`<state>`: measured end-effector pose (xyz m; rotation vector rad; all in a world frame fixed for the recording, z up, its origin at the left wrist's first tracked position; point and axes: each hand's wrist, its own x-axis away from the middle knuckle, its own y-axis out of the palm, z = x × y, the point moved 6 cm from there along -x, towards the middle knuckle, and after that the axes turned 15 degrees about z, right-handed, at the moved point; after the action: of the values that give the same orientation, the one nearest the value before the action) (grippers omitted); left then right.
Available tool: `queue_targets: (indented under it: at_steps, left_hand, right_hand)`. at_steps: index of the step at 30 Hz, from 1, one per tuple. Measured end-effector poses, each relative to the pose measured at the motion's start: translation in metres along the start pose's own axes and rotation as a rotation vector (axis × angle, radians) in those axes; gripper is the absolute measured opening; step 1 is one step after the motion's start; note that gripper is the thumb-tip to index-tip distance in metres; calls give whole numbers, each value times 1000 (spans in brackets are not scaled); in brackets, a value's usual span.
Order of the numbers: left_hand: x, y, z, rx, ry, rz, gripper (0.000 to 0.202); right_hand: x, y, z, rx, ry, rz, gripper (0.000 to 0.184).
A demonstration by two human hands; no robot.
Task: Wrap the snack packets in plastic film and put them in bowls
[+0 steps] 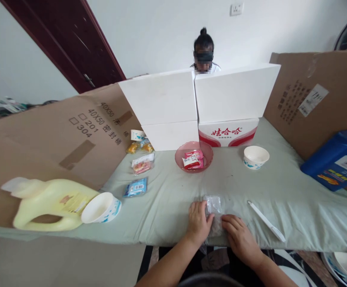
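A clear plastic bag (213, 207) lies flat at the near edge of the green-covered table (281, 199). My left hand (198, 223) rests on its left side, fingers laid flat with the thumb on the plastic. My right hand (239, 235) presses its lower right corner, fingers curled down on it. Something dark shows faintly inside the bag between the hands. A white knife-like tool (266, 220) lies just right of my right hand, untouched.
A pink bowl (207, 158) holds red snack packets (193, 159). A white paper bowl (255, 156) stands to its right, another (101, 207) lies tipped beside a yellow jug (49, 201). Several snack packets (142, 164) lie at left. White boxes (197, 99), cardboard walls, a blue jug (338, 159) and a person behind.
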<state>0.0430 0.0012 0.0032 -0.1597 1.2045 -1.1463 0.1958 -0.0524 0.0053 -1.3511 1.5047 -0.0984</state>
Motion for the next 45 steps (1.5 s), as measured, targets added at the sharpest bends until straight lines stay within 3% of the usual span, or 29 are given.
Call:
queue_targets:
  at_steps: [2, 4, 7, 12, 17, 19, 23, 26, 29, 34, 39, 45]
  left_hand:
    - [2, -1, 1, 5, 34, 32, 42]
    - [2, 0, 3, 8, 61, 28, 43]
    - [0, 1, 3, -26, 42, -6, 29]
    - [-16, -11, 5, -131, -6, -1, 17]
    - [-25, 4, 25, 114, 291, -307, 12]
    - [-26, 11, 20, 142, 306, -362, 14]
    - [-26, 19, 5, 168, 243, -369, 25]
    - [-24, 19, 2, 187, 230, -366, 26]
    - [-23, 18, 2, 214, 218, -363, 27]
    - [-22, 19, -10, 346, 111, -294, 33]
    - [-20, 25, -30, 515, -111, -209, 49]
    - [-20, 25, -34, 467, -88, -132, 69]
  right_hand:
    - [2, -7, 0, 11, 15, 112, 25]
    - [3, -9, -7, 22, -47, 135, 27]
    - [6, 1, -20, 21, -161, -12, 37]
    - [7, 13, -22, 15, -111, -107, 33]
    - [4, 11, -23, -26, -83, -103, 30]
    - [4, 8, -24, -59, -59, -105, 21]
    - [3, 5, -21, -61, -28, -93, 14]
    - [0, 7, -18, -12, -71, -59, 24]
    - [-5, 12, -19, -27, -128, -51, 15]
    - [-30, 7, -22, -87, -149, -17, 14]
    - [-67, 22, 2, 69, 36, -231, 22]
    - [-89, 59, 35, 303, 143, -347, 24]
